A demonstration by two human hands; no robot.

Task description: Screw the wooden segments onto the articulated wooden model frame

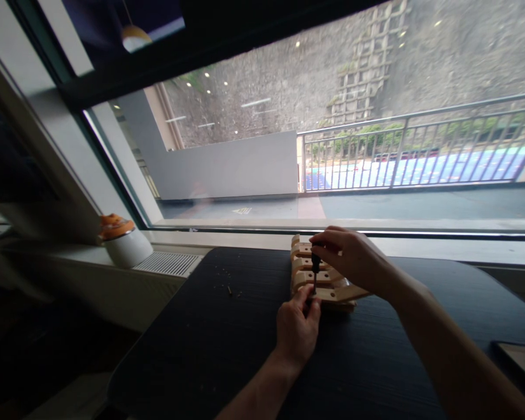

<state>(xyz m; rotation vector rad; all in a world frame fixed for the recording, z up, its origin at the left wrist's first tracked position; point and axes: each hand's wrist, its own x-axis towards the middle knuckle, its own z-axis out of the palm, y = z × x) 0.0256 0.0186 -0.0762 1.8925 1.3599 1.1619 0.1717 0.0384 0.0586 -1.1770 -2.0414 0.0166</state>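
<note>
A slatted piece of light wood (pixel 332 293) lies on the dark table, its curved slat ends to the left and round holes along the slats. My right hand (pixel 352 256) is closed around the handle of a black screwdriver (pixel 316 262), held upright. The screwdriver's tip points down at the near slat's left end. There my left hand (pixel 298 324) pinches the wood between thumb and index finger, close beside the tip. Whether a screw sits under the tip is hidden by the fingers.
On the dark table (pixel 192 350), several small brass-coloured bits (pixel 230 290) lie to the left. A white pot with an orange top (pixel 126 245) stands on the sill by a vent grille (pixel 168 263). A dark-edged flat object (pixel 518 361) lies at the right. The window is behind.
</note>
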